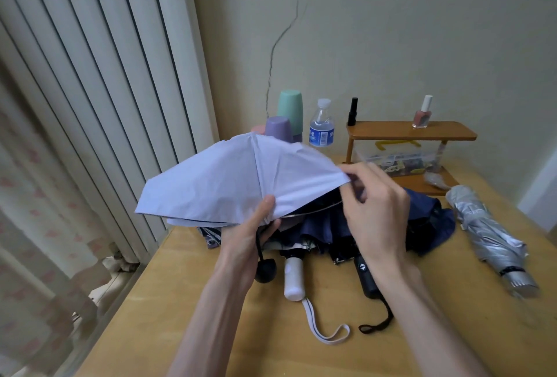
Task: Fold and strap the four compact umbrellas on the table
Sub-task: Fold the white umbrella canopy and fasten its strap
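A pale lilac umbrella (235, 180) is held half spread above the wooden table (271, 346). My left hand (256, 229) grips its gathered canopy and shaft from below; its round black handle (265, 269) hangs under the wrist. My right hand (373, 205) pinches the canopy's right edge near a rib tip. Beneath lie a navy umbrella (428, 220) with a black handle (366, 277) and an umbrella with a white handle (294, 278), both loose. A silver umbrella (488, 235) lies rolled at the right.
At the back stand a mint cup (290, 108), a purple cup (278, 128), a water bottle (322, 125) and a small wooden shelf (410, 131) with two nail polish bottles over a clear box. White blinds and a curtain hang at the left, past the table's edge.
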Action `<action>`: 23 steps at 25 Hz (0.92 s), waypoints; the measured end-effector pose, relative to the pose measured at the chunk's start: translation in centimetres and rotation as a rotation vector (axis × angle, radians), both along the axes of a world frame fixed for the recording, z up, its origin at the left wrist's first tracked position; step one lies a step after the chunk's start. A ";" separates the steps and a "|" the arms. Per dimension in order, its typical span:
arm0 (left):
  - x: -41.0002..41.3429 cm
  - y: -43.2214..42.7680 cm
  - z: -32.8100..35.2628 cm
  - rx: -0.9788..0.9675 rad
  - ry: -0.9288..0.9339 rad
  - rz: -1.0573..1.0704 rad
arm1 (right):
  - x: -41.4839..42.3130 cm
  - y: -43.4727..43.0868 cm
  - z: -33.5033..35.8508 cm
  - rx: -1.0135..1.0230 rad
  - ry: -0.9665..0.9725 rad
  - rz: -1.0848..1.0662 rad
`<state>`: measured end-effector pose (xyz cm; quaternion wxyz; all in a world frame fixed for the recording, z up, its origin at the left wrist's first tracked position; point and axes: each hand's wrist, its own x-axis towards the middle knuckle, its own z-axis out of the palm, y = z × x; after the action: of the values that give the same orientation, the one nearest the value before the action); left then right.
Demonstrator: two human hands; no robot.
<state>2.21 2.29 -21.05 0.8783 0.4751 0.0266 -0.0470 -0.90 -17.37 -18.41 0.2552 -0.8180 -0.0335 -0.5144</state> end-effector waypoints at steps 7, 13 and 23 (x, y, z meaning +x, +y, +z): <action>-0.1 0.5 0.4 0.019 -0.048 -0.136 | 0.3 -0.7 0.0 0.273 0.018 0.102; 0.5 0.3 -0.3 -0.061 -0.040 0.033 | -0.2 -1.8 -0.3 0.420 -0.102 -0.042; 0.2 -0.2 -0.5 -0.171 0.027 0.056 | -0.1 -1.6 -0.2 0.336 -0.122 -0.017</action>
<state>2.41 2.05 -21.55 0.9162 0.3966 0.0475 -0.0311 -0.97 -18.99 -18.60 0.3815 -0.7314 0.0443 -0.5635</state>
